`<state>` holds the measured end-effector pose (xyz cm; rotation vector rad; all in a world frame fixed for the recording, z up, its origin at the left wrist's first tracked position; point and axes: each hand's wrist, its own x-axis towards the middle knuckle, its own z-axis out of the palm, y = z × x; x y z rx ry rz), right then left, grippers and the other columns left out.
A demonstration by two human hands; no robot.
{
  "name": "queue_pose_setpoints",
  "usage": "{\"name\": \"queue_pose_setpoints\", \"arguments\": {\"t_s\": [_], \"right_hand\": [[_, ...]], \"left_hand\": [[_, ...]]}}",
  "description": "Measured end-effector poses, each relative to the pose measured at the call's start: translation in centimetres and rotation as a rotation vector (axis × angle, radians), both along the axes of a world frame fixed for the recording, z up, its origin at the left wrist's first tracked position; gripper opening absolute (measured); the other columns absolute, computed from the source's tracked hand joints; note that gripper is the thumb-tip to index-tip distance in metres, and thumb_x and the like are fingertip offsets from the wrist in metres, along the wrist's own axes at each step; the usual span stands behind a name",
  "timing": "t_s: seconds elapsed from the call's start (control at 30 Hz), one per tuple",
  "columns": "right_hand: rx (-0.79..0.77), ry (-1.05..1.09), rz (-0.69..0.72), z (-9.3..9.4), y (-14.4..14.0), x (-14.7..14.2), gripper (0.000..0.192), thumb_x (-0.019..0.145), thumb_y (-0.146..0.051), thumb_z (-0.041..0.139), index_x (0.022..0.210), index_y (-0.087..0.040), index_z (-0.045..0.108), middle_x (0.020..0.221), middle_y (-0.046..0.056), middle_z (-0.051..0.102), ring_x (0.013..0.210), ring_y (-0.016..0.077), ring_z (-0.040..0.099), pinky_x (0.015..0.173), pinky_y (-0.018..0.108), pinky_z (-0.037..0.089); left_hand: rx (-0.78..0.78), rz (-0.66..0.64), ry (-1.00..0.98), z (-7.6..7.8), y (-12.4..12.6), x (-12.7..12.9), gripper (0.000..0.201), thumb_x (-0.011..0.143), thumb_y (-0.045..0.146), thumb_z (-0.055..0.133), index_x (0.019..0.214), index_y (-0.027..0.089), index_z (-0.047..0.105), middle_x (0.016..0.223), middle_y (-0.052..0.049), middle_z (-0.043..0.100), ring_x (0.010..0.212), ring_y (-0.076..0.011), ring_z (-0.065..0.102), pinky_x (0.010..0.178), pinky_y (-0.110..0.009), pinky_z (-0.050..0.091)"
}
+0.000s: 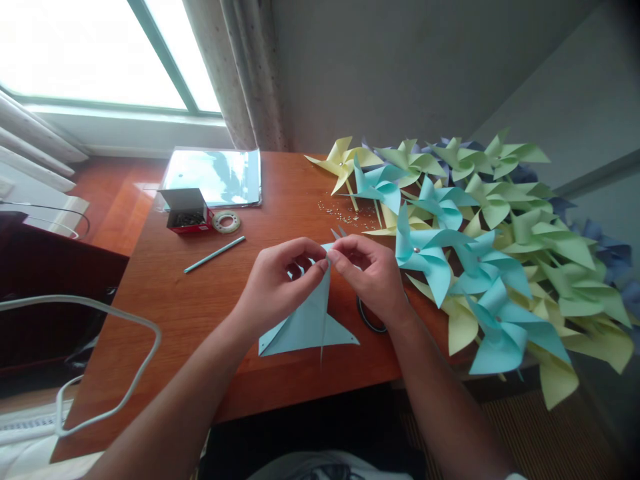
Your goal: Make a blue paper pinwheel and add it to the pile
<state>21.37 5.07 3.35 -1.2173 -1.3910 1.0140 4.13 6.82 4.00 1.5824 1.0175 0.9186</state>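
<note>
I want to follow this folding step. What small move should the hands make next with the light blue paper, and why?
Probably draw the next loose corner in to the middle. Both the left hand and the right hand pinch the tips of the light blue paper together at the top, while its lower corners lie flat on the table.

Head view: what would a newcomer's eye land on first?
The big heap of blue, yellow and green paper pinwheels covering the right side of the wooden table. Next, both hands at table centre: left hand and right hand pinch the top of a light-blue folded paper sheet.
</note>
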Motion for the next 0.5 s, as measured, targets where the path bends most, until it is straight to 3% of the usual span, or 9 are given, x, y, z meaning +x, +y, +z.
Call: {"name": "queue_pose_setpoints", "arguments": {"t_s": [0.37, 0.43, 0.5], "right_hand": [[0.000, 0.016, -0.060, 0.1, 0.2, 0.3, 0.011, 0.090, -0.031, 0.068, 0.088, -0.021, 0.069, 0.083, 0.000, 0.070, 0.073, 0.0152, 0.065, 0.066, 0.027, 0.052], [0.013, -0.063, -0.117, 0.4, -0.1, 0.9, 0.012, 0.093, -0.032, 0.064, 0.092, -0.022, 0.069, 0.085, 0.002, 0.071, 0.075, 0.0164, 0.066, 0.066, 0.028, 0.053], [0.034, -0.272, -0.155, 0.8, -1.2, 2.0, 0.013, 0.095, -0.030, 0.059, 0.098, -0.022, 0.069, 0.092, 0.004, 0.072, 0.080, 0.0188, 0.068, 0.071, 0.031, 0.055]], "left_hand": [[-0.012, 0.036, 0.024, -0.2, 0.1, -0.1, 0.013, 0.088, 0.029, 0.067, 0.083, 0.017, 0.068, 0.071, 0.000, 0.061, 0.064, -0.0122, 0.052, 0.057, -0.023, 0.042], [-0.012, 0.048, 0.030, -0.1, 0.1, -0.1, 0.013, 0.088, 0.029, 0.067, 0.082, 0.017, 0.068, 0.071, 0.000, 0.062, 0.063, -0.0124, 0.053, 0.057, -0.024, 0.042], [-0.015, 0.055, 0.037, -0.1, 0.2, -0.1, 0.013, 0.087, 0.029, 0.066, 0.082, 0.017, 0.068, 0.071, -0.001, 0.063, 0.063, -0.0126, 0.054, 0.057, -0.024, 0.043]]}}
